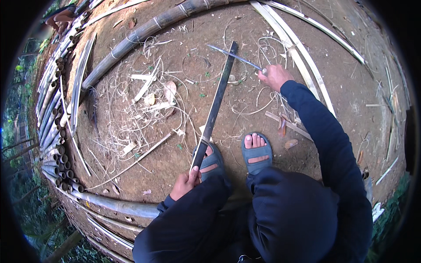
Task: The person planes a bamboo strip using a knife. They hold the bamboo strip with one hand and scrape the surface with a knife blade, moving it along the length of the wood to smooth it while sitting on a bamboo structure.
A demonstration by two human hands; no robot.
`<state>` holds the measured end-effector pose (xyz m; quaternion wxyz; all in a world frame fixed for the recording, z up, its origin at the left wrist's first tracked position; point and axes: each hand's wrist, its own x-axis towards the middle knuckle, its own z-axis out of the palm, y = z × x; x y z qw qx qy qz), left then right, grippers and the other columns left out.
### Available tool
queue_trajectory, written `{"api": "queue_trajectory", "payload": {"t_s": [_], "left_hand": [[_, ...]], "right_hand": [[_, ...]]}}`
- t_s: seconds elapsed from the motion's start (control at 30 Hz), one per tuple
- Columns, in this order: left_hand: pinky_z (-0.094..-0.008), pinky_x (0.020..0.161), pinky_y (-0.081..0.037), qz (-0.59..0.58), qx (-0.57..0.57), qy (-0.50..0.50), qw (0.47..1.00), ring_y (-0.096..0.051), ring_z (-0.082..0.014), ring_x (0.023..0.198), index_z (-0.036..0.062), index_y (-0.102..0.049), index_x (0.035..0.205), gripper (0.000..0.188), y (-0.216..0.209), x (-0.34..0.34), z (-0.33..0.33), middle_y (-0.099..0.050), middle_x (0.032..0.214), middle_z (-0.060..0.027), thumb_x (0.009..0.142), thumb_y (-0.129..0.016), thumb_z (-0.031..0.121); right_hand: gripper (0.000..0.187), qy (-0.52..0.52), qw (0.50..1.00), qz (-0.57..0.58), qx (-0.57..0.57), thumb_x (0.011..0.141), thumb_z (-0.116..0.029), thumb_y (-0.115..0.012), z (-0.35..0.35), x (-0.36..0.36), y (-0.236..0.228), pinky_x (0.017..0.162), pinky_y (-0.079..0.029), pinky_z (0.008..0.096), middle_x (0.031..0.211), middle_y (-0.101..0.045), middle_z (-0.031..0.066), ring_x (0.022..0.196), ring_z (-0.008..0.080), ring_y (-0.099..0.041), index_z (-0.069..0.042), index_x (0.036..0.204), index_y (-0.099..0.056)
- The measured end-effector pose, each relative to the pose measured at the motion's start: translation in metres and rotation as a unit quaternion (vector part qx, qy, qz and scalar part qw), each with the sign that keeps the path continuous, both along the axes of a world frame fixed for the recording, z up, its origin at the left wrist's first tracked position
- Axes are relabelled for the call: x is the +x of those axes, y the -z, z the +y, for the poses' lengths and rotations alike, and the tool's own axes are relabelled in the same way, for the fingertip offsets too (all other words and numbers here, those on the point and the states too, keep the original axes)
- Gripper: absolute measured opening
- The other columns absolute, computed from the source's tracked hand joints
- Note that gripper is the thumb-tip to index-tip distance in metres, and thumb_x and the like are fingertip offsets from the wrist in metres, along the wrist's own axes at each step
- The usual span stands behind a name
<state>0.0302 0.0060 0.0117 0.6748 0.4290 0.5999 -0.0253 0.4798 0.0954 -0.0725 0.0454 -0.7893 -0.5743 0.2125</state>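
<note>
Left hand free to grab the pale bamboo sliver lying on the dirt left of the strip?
Probably not: the left hand is closed on the dark bamboo strip. The pale sliver lies unobstructed on the ground.

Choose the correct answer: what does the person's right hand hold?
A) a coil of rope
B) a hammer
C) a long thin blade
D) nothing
C: the right hand grips the handle of a long thin blade whose edge lies across the dark bamboo strip held by the left hand.

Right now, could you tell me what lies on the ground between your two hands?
In the head view, between the left hand and right hand lie two sandalled feet, bamboo shavings and bare dirt.
</note>
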Motion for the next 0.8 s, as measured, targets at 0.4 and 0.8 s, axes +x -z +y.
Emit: {"api": "queue_trajectory", "payload": {"t_s": [0.4, 0.8], "left_hand": [[-0.0257, 0.050, -0.032, 0.002, -0.004, -0.010, 1.000, -0.040, -0.0057, 0.054, 0.0028, -0.058, 0.085, 0.041, 0.000, -0.001, -0.003, -0.046, 0.062, 0.0044, 0.105, -0.049, 0.038], [-0.0255, 0.049, -0.029, 0.021, 0.014, 0.013, 1.000, -0.037, -0.0052, 0.053, 0.0060, -0.058, 0.085, 0.042, 0.003, -0.003, -0.004, -0.044, 0.062, 0.0063, 0.104, -0.049, 0.042]], "right_hand": [[0.043, -0.041, 0.999, 0.007, -0.014, 0.093, -0.040, -0.057, 0.013, -0.009, 0.005, 0.068, -0.058, 0.0480, 0.067, -0.067, 0.0211, 0.063, 0.0336, -0.070, 0.001, 0.091, -0.072], [0.049, -0.168, 0.984, -0.062, 0.012, 0.090, -0.049, -0.061, 0.003, -0.009, 0.003, 0.074, -0.059, 0.0489, 0.073, -0.068, 0.0244, 0.071, 0.0367, -0.071, -0.002, 0.099, -0.072]]}}
